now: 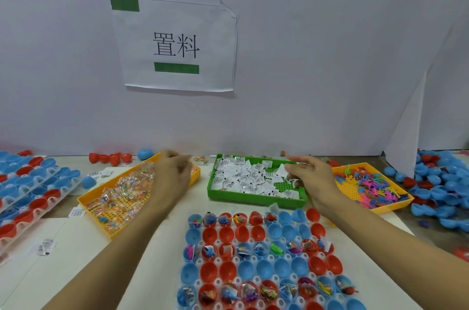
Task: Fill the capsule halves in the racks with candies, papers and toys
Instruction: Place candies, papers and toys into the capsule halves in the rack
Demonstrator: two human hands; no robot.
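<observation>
A white paper sheet (175,45) is hanging on the grey wall (317,55) and is showing 2 large black characters, 置料, at its middle. Above them, at the sheet's upper left corner, a green bar (124,3) is carrying no readable writing; below them, a second green bar (176,68) is also staying blank. Below the sheet, the small white paper slips (243,177) in the green tray (253,199) are bearing fine black print that is too small to read.
</observation>
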